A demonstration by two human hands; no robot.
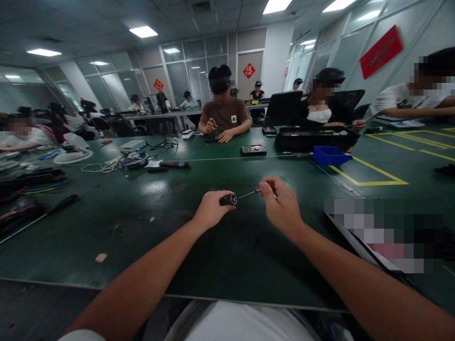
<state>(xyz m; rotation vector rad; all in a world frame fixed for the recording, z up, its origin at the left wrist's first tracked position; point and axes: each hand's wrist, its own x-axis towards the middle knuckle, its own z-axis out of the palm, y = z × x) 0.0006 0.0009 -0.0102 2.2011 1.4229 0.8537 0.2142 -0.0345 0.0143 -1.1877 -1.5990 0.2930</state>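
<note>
My left hand is closed around a short black cylinder whose round end, with some light marks on it, faces right. In my right hand is a screwdriver with a reddish handle, pinched between thumb and fingers. Its thin metal shaft points left, and the tip is at or very near the cylinder's round end; I cannot tell whether it touches. Both hands are raised over the green table, near its front edge. The fingers of my right hand hide most of the handle.
A hard drive lies ahead, by a co-worker who works with a screwdriver. A blue bin and a long black case stand right. Cables, a pen-like tool and a long screwdriver lie left.
</note>
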